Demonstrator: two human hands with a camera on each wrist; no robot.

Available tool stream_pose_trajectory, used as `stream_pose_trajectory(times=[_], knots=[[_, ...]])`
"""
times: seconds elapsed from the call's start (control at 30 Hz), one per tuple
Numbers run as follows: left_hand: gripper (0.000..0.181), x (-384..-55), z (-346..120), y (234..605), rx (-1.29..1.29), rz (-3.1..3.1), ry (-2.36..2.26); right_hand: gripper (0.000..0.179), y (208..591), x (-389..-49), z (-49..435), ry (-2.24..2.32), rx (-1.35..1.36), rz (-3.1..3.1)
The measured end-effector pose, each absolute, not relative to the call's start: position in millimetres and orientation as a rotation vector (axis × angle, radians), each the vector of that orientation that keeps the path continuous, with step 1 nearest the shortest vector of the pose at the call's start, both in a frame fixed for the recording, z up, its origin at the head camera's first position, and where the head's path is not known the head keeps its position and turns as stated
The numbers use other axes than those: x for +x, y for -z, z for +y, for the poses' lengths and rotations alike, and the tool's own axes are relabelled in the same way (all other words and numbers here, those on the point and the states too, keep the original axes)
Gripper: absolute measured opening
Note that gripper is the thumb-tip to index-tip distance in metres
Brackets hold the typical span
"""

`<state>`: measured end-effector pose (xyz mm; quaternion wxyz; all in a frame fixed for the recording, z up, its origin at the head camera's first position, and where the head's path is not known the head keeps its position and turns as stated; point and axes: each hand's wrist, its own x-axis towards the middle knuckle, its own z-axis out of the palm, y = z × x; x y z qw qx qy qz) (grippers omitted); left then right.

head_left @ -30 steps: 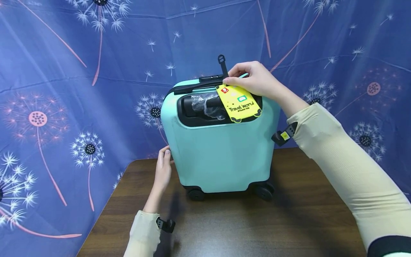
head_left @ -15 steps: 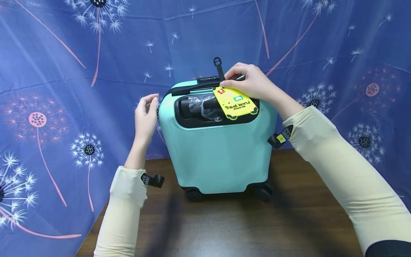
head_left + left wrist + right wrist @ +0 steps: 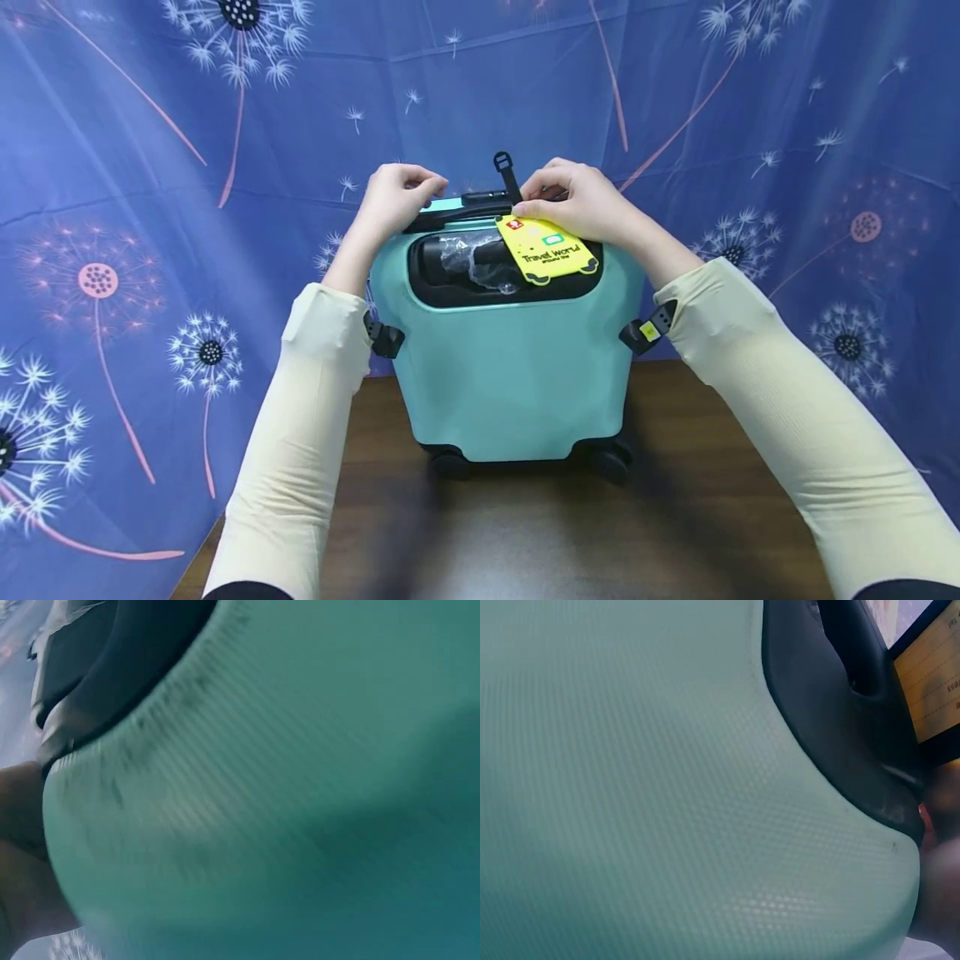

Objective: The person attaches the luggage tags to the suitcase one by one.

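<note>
A mint-green suitcase point(image 3: 510, 375) stands upright in the head view. A black carry handle point(image 3: 472, 215) runs along its top. From there a yellow luggage tag point(image 3: 551, 250) hangs over the dark recess on the front. Its black strap point(image 3: 507, 175) points upward, with a loop at the end. My right hand point(image 3: 581, 200) pinches the strap near the tag. Over the top left corner, my left hand point(image 3: 397, 200) has bent, loose fingers and holds nothing visible; whether it touches the suitcase I cannot tell. Both wrist views mostly show the suitcase shell point(image 3: 262, 787), blurred on the left.
The suitcase's black wheels point(image 3: 611, 461) are on a dark wooden table point(image 3: 525, 533). Clear plastic wrap point(image 3: 480, 258) covers part of the grip inside the recess. A blue dandelion-print cloth point(image 3: 300, 108) hangs close behind.
My left hand has risen from the suitcase's lower left side, come past its upper side and moved right over the top corner. My right hand keeps its hold on the strap.
</note>
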<state>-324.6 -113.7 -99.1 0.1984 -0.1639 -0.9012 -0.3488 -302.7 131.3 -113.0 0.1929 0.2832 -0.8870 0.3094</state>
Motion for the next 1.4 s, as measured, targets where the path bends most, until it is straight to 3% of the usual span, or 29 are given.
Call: stream_pose_trajectory(times=[0.33,0.97,1.4], knots=[[0.028,-342.7,-80.9,98.4,-0.599,-2.705,0.896,0.024,115.4,-304.1,132.1,-0.834,0.833,-2.518],[0.040,-348.9,-75.2,74.2,-0.684,-3.155,0.709,0.024,112.7,-302.0,131.5,-0.864,0.816,-2.542],[0.028,-352.3,-75.1,93.2,-0.668,-2.796,1.145,0.027,114.4,-301.9,128.9,-0.889,0.769,-2.531]])
